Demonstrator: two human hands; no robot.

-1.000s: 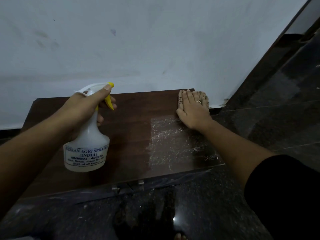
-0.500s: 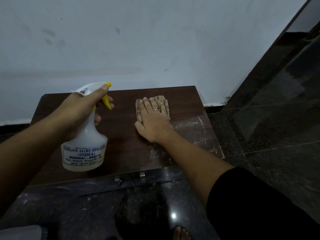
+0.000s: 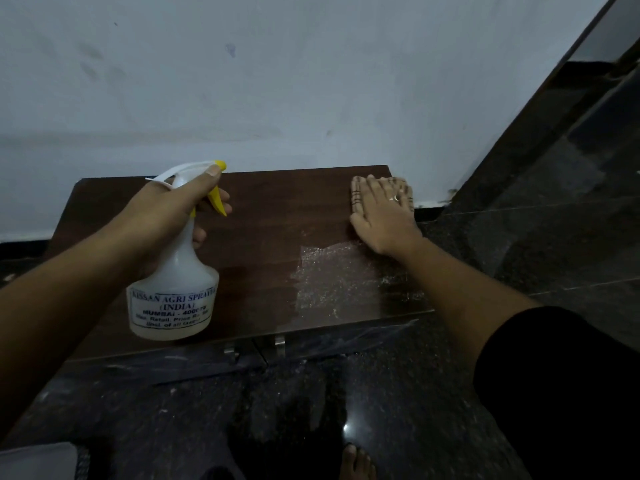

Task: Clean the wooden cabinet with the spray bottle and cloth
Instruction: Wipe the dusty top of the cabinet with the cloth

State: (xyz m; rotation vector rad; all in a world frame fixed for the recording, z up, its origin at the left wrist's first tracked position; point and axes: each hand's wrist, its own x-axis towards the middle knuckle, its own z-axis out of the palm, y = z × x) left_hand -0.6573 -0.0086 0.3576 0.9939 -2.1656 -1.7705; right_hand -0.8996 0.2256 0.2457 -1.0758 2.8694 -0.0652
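Head view: left hand [image 3: 166,216] grips the spray bottle [image 3: 176,289]. Right hand [image 3: 381,216] — fingers straight — presses the cloth [image 3: 355,197] flat on the wooden cabinet [image 3: 270,237].

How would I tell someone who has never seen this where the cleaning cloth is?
Start at the dark brown wooden cabinet top against the white wall and go to its far right corner. There the right hand lies flat on a small beige cloth with dark checked lines, peeking out past the fingers. It is soft fabric, unlike the white plastic spray bottle held to its left.
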